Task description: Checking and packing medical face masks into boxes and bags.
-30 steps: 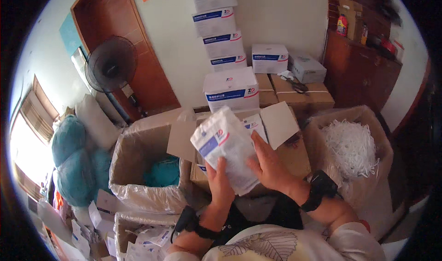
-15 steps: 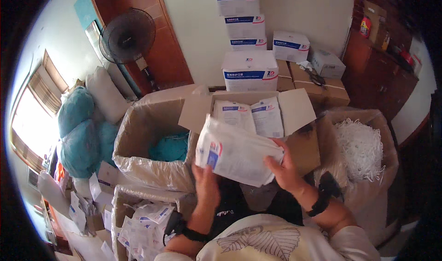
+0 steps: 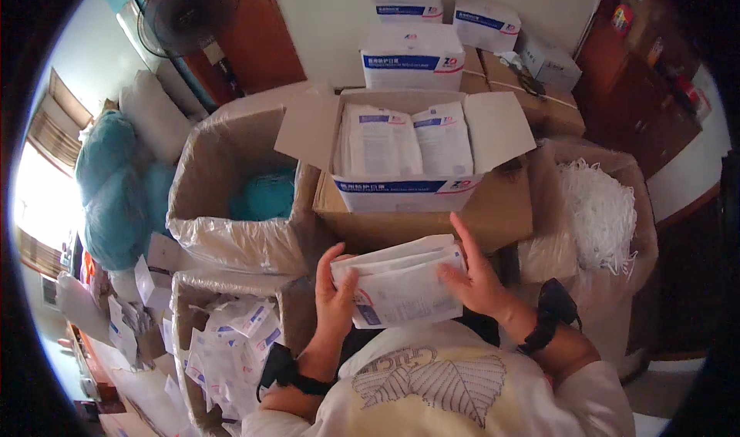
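Observation:
A small stack of flat white pouches (image 3: 408, 290) with blue and red print is held level in front of my chest. My left hand (image 3: 334, 294) grips its left end, thumb on top and fingers apart at the edge. My right hand (image 3: 479, 281) holds the right end, thumb over the front and forefinger stretched up past the edge. Just beyond stands an open white carton (image 3: 408, 198), its side flaps folded out. Two rows of similar pouches (image 3: 383, 144) stand upright inside it, apart from my hands.
The carton rests on a brown cardboard box (image 3: 509, 206). Left are a plastic-lined box (image 3: 266, 256) with teal material and a bin of loose pouches (image 3: 239, 352). A lined box of white cords (image 3: 601, 213) is at right. More white cartons (image 3: 412, 55) stand behind.
Both hands have brought the pouch stack down and back from the carton's front toward my chest, levelling its tilt. My view has tipped downward, uncovering the carton's printed front.

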Motion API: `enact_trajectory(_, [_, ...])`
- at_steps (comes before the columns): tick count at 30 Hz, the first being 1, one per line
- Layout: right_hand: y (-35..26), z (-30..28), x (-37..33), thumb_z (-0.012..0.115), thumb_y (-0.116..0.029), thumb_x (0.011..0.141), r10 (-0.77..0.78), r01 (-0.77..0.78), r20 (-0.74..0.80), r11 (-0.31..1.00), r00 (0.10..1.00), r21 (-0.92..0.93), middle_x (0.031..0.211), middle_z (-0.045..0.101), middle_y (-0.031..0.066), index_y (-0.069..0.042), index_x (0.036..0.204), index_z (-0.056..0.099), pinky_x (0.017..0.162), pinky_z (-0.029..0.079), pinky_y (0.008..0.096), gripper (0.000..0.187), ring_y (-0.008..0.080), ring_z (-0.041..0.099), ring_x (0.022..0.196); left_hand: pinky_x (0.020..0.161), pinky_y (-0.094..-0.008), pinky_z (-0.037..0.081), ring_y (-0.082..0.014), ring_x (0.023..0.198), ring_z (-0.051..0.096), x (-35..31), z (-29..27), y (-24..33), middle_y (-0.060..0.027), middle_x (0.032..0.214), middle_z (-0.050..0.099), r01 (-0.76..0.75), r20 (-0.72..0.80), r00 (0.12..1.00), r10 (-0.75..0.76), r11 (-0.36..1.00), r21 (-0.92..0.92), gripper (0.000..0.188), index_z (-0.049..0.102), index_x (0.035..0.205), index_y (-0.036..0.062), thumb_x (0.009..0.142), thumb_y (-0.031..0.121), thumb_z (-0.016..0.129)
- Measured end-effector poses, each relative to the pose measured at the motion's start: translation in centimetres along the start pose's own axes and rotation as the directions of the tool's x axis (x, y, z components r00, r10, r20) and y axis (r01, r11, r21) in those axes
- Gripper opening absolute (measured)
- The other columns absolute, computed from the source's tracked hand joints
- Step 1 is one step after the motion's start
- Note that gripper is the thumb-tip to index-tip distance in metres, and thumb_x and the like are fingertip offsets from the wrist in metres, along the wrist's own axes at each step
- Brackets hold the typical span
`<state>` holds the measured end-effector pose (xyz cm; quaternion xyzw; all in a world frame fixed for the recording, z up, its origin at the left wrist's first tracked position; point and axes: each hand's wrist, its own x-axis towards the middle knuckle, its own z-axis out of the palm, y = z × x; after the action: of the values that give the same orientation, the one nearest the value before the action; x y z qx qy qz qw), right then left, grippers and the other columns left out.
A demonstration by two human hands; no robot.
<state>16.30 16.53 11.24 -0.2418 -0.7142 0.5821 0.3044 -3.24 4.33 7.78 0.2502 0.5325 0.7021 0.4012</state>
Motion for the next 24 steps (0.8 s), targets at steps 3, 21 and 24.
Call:
enact_trajectory(3, [0.4,0.6,-0.4,0.058,-0.01,0.083,0.02,-0.018,0.031,0.998,0.999,-0.066,0.127,0.039,0.0137,-0.003,0.135,0.022,0.096,0.031,0.0297,0.063,0.0177,0.04,0.114,0.074,-0.026,0.043,-0.0132,0.09,0.052,-0.4,-2.1,-0.8,-0.0033,0.098,0.055,0.17,-0.012,0.985,-0.17,0.985,0.005,0.021,0.053,0.104,0.006,0.085,0.015,0.054])
enact_trajectory(21, [2.8,1.1,-0.6,0.057,-0.015,0.084,0.326,-0.318,0.079,0.943,0.942,-0.102,0.081,0.057,0.0043,-0.001,0.093,0.053,0.065,0.043,0.0239,0.017,0.0076,0.051,0.071,0.074,-0.0381,0.046,-0.0328,0.087,0.058,0.2,0.0,1.6,-0.0177,0.097,0.059,-0.221,0.35,0.925,-0.145,0.543,0.81,0.034,0.051,0.112,0.0075,0.086,0.029,0.048])
enact_trajectory(24, [2.9,1.7,-0.4,0.055,-0.013,0.085,0.323,-0.322,0.008,0.946,0.947,-0.033,0.077,0.056,0.0038,-0.001,0.093,0.05,0.064,0.043,0.0229,0.015,0.0073,0.05,0.07,0.075,-0.0378,0.046,-0.0332,0.089,0.058,0.5,-0.1,1.5,-0.0186,0.098,0.058,-0.303,0.412,0.905,-0.102,0.524,0.796,0.034,0.05,0.115,0.0066,0.087,0.026,0.046])
